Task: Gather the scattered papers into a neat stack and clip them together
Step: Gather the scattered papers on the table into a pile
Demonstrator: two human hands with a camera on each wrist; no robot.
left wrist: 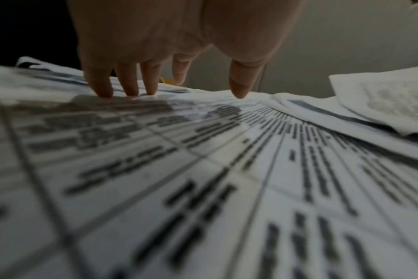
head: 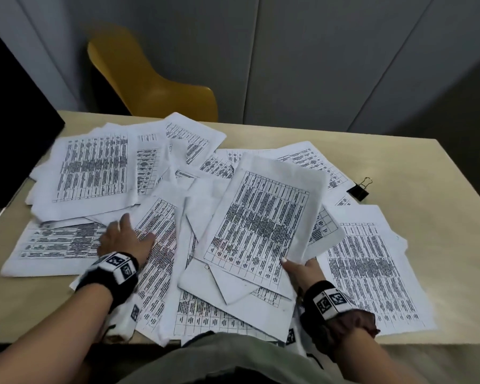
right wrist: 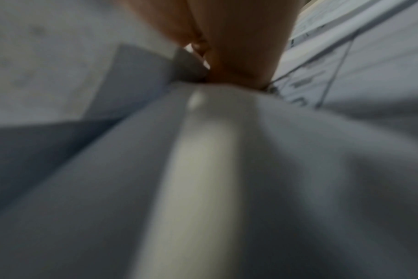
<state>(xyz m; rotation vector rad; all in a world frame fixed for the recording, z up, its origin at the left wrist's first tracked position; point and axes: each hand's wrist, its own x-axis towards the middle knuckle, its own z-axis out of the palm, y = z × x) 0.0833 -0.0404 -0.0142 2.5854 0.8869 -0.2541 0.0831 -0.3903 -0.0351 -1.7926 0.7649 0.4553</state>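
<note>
Many white printed sheets (head: 92, 167) lie scattered and overlapping across the beige table (head: 416, 159). My right hand (head: 299, 268) pinches the near corner of a lifted sheaf of papers (head: 263, 217), thumb on top, tilting it above the pile. My left hand (head: 124, 239) lies with straight fingers (left wrist: 129, 83) touching a sheet (left wrist: 203, 169) left of centre. A black binder clip (head: 359, 189) sits on the table at the right, beyond the papers. The right wrist view is blurred; it shows only paper (right wrist: 227, 169) against the hand (right wrist: 239, 47).
A yellow chair (head: 150, 84) stands behind the table. A dark monitor (head: 11, 134) stands at the far left edge. Grey wall panels rise behind. Papers overhang the near table edge by my lap.
</note>
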